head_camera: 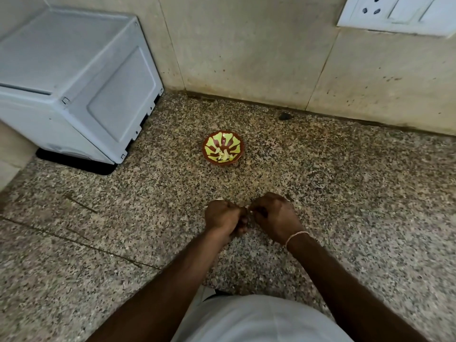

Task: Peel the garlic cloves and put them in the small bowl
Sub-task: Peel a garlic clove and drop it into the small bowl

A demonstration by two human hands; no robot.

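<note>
Speckled granite counter point(320, 193) lay under the left hand point(222, 217) and right hand point(274, 215), both pinching a barely visible garlic clove point(249, 212); peeling seemed underway, so next it likely goes into the small bowl point(223, 148) beyond, holding peeled cloves point(223, 155).

The small bowl point(223, 147), at the centre of the frame, is reddish brown with yellow-green petal shapes fanning out from its middle; pale peeled garlic cloves point(224, 155) lie in it. The counter point(345, 193) is speckled granite, beige flecked with black. The appliance point(74, 80) at upper left is light grey. The wall tiles point(259, 50) are beige, the switch plate point(399, 13) at upper right white.
</note>
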